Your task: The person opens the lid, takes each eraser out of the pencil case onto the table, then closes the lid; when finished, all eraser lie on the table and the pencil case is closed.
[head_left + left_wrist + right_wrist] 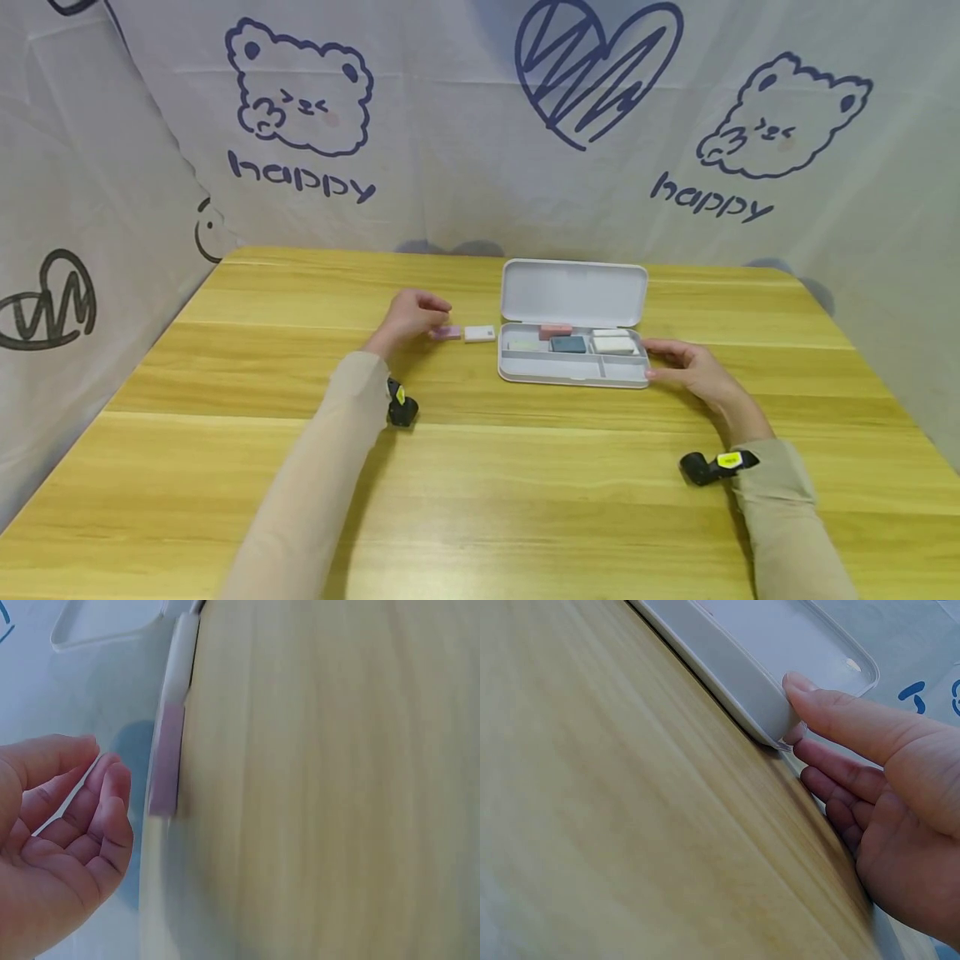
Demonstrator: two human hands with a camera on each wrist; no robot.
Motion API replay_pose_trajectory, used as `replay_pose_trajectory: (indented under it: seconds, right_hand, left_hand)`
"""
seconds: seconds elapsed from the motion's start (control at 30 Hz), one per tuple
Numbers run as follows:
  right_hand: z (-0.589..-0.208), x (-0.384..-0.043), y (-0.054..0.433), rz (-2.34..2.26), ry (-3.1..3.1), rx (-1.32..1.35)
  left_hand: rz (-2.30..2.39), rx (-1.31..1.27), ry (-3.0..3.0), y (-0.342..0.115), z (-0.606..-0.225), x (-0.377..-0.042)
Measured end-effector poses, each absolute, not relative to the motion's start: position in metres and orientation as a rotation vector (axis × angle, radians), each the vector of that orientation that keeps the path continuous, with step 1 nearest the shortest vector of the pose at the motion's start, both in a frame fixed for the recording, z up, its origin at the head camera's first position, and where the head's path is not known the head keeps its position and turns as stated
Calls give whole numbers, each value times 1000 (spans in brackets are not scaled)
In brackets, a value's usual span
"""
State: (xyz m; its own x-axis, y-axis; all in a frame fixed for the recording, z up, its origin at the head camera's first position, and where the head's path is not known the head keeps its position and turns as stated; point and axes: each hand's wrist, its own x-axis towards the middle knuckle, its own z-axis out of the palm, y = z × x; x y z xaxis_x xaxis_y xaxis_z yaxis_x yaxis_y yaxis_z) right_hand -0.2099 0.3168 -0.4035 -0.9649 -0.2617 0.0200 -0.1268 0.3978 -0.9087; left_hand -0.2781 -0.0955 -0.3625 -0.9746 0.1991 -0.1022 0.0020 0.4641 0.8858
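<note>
Much tabletop point(562, 492) along case's near edge point(562, 382)

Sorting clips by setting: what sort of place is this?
Looks like an indoor tabletop recording setup: a wood-grain table, a printed cloth hung behind it, and a wrist camera on each arm.

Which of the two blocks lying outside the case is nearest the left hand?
The purple block, close by the fingertips of the left hand; the white block lies farther off, between it and the open case.
</note>
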Motion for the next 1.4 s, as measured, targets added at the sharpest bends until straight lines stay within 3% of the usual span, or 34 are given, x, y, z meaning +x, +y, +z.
replay_pose_trajectory:
  seconds: [0.33,1.4]
  right_hand:
    - [-405,-213,315,-1588,2543,-368]
    - [-403,-210,313,-1698,2475,-376]
  left_hand:
    - [1598,144,2379,-76,-358,-277]
    - [1359,425,2452,-41,-357,-276]
